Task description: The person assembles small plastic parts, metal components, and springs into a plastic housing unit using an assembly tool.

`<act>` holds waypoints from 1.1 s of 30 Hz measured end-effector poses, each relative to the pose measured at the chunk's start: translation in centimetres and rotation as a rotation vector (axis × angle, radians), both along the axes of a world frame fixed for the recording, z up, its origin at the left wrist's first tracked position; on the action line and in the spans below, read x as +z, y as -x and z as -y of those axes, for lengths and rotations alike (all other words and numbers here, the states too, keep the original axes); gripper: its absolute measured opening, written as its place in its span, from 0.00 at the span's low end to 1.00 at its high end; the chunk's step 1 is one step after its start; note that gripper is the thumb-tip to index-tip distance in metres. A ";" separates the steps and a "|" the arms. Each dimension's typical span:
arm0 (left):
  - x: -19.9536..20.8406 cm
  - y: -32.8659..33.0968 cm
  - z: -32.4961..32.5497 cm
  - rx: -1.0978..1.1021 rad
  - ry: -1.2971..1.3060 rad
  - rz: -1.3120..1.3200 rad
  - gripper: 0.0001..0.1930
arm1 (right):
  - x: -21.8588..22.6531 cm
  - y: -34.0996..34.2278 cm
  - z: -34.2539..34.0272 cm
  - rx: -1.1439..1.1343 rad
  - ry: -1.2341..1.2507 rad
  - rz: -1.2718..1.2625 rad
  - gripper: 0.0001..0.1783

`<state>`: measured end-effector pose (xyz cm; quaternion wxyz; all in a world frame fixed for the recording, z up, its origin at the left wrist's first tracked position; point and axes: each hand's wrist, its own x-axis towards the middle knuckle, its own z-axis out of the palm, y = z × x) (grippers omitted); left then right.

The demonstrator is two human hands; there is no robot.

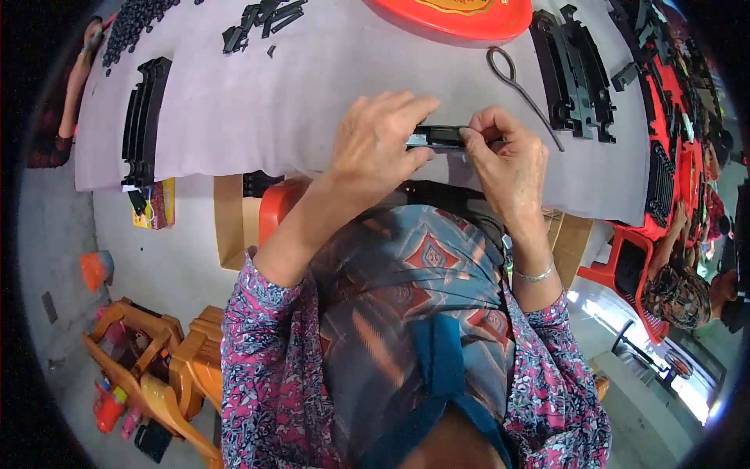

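Observation:
Near the front edge of the table, a black plastic strip part [444, 136] with a shiny grey side spans the gap between my two hands. My left hand [376, 142] holds its left end, fingers over the far side and thumb along the near side. My right hand [508, 160] pinches the right end between thumb and bent forefinger. A dark metal rod with a looped end [525, 92] lies just beyond my right hand. Further right are several long black plastic strips [574, 74] laid side by side.
A red round tray [469, 30] stands at the far edge. Small black pieces [266, 19], a heap of round black bits [134, 30] and stacked strips [147, 121] lie leftward. Another person [680, 289] sits at right near a red stool [625, 262]; a co-worker's arm [78, 82] shows left.

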<state>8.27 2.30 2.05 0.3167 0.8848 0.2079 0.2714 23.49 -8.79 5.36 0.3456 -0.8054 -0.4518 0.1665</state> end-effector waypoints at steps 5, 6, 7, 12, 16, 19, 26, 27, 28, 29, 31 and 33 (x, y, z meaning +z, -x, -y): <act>0.1 0.2 0.0 -0.004 0.011 -0.001 0.25 | 0.3 0.3 -0.2 -0.012 0.016 0.036 0.05; 0.0 0.1 -0.1 -0.004 0.012 0.001 0.25 | 0.3 0.2 -0.3 -0.012 0.017 0.038 0.05; 0.1 0.2 -0.1 -0.013 0.037 0.007 0.25 | 0.4 0.3 -0.4 -0.004 0.020 0.068 0.05; 0.0 0.2 -0.2 -0.030 0.063 0.021 0.26 | 0.3 0.5 -0.6 -0.040 0.025 0.072 0.05; 0.0 0.1 -0.1 -0.020 0.059 0.008 0.26 | 0.1 0.5 -0.6 -0.036 0.001 0.089 0.05; 0.1 0.3 -0.1 -0.018 0.062 0.002 0.26 | 0.1 0.7 -0.6 -0.028 -0.006 0.117 0.05; 0.2 0.5 -0.3 -0.046 0.118 -0.008 0.27 | 0.3 0.6 -0.5 -0.084 0.040 0.062 0.07; 0.1 0.5 -0.2 -0.046 0.118 -0.010 0.27 | 0.0 0.6 -0.5 -0.085 0.040 0.061 0.07; 0.0 0.5 -0.2 -0.038 0.111 -0.018 0.27 | -0.1 0.6 -0.5 -0.083 0.024 0.071 0.07; -0.2 0.5 -0.2 -0.028 0.104 -0.028 0.27 | -0.2 0.5 -0.4 -0.081 0.007 0.080 0.07; -0.5 0.6 0.0 -0.012 0.088 -0.018 0.26 | -0.1 0.5 -0.5 -0.076 0.003 0.075 0.07; -0.2 0.7 -0.2 0.007 0.070 -0.010 0.24 | 0.2 0.6 -0.6 -0.068 -0.004 0.068 0.07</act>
